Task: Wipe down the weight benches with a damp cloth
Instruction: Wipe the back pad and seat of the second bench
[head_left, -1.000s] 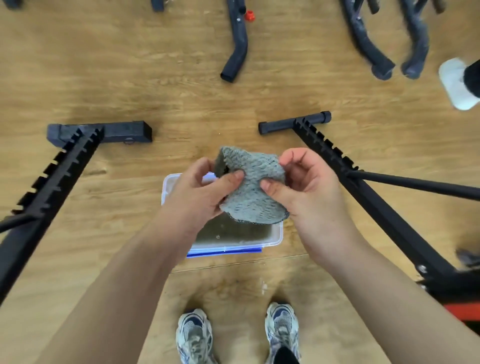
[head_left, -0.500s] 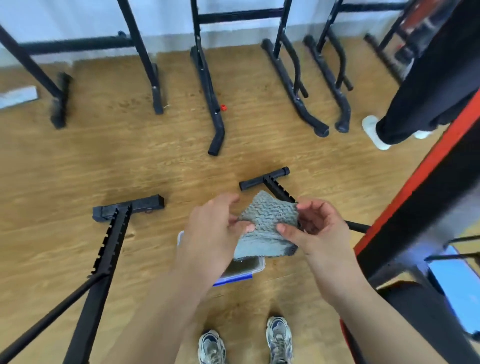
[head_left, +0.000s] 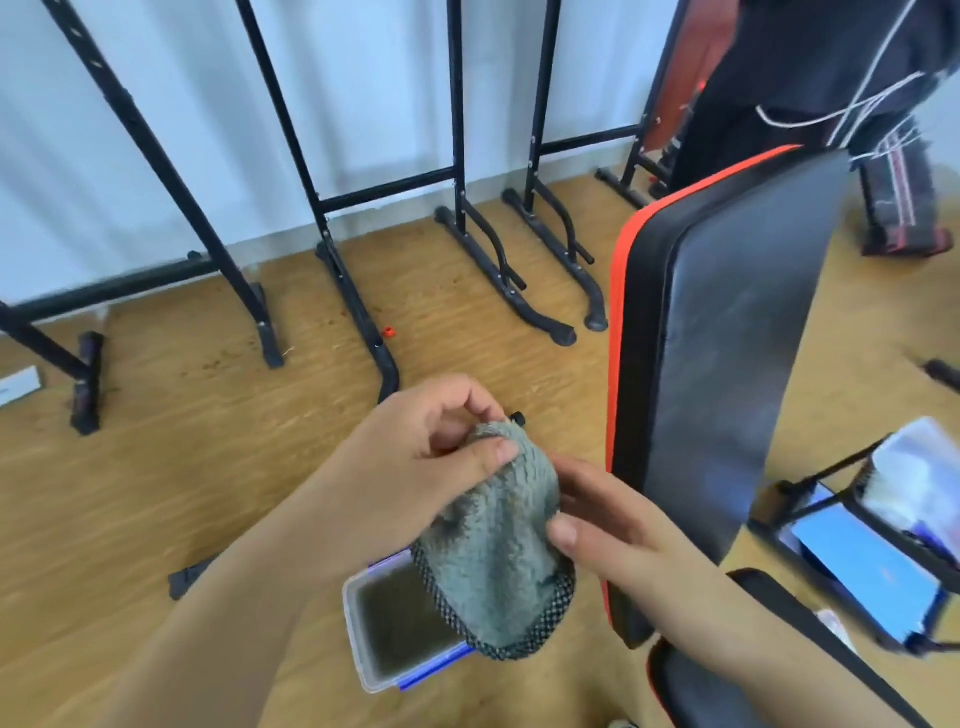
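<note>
Grey cloth (head_left: 498, 540): you hold it above the plastic tub (head_left: 384, 631).
Left hand (head_left: 415, 467): pinching its top.
Right hand (head_left: 613, 535): gripping its side, seemingly.
Bench backrest (head_left: 727, 338): tilted, just right of you.

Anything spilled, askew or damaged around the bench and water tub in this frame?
Nothing is spilled or broken. The water in the plastic tub looks murky. Both hands, left hand and right hand, hold the grey cloth beside the bench backrest.

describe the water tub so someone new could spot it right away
Start at the black bench pad with the orange edge on the right. On the wood floor to its lower left, under the grey cloth, sits the tub: the only clear plastic box, holding murky water.
</note>
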